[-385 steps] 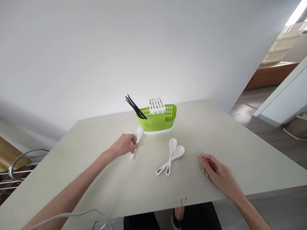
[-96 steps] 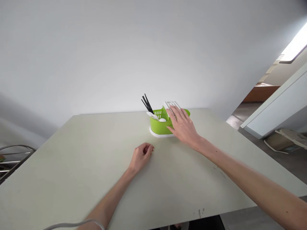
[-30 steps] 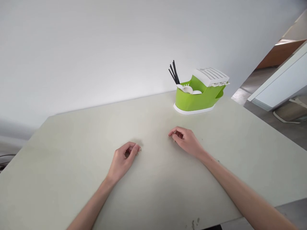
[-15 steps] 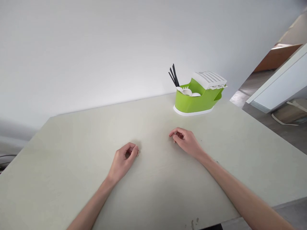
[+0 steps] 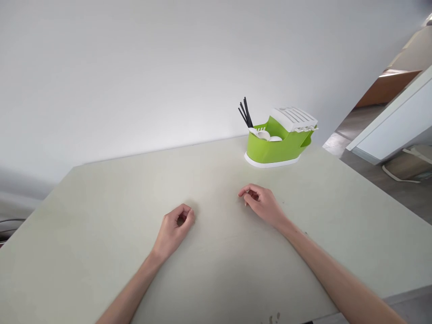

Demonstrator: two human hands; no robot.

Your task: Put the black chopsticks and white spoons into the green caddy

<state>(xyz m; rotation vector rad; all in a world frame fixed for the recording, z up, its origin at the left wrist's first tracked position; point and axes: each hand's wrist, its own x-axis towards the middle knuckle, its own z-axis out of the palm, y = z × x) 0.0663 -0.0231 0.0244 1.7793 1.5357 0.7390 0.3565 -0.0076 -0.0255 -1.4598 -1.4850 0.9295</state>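
My left hand rests on the pale table, fingers curled into a loose fist with nothing in them. My right hand lies a little to the right, fingers also curled and empty. Beyond it, at the table's far right, stands a green cutlery holder on a white base. Black chopsticks stick up from its left end, white spoons lie inside it, and a white slotted insert sits on top. Neither hand touches the holder.
A plain white wall runs behind the table. To the right the floor drops away past the table's edge, with a white panel and a wooden ledge beyond. A bit of metal frame shows at far left.
Over the last second both hands have stayed put, curled on the table. Earlier the spoons lay on the table and my right hand touched the holder; now the spoons are inside it.
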